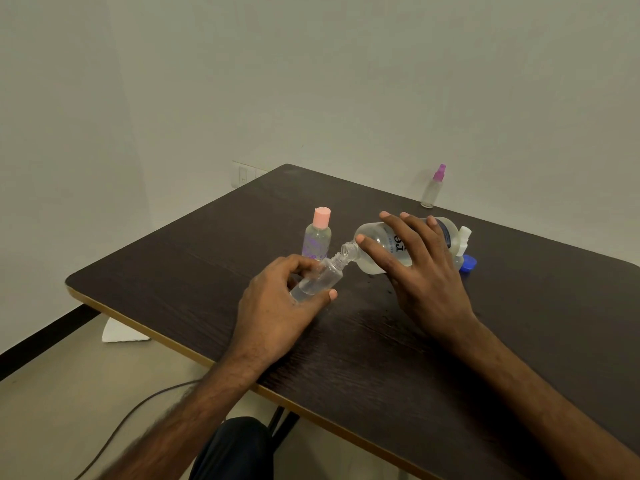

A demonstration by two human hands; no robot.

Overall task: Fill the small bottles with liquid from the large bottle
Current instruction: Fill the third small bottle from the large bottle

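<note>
The left hand [277, 299] curls around a small clear bottle [318, 280], tilted above the table [519, 306] and partly filled with clear liquid. The right hand [422, 271] grips the tipped large bottle [372, 233], its mouth at the small bottle's neck.

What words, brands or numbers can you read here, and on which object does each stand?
"re": large black letters on the large bottle, cut off by the right hand.
Small print beside them: too small to read.
Purple print on the pink-capped bottle: blurred, unreadable.
</note>
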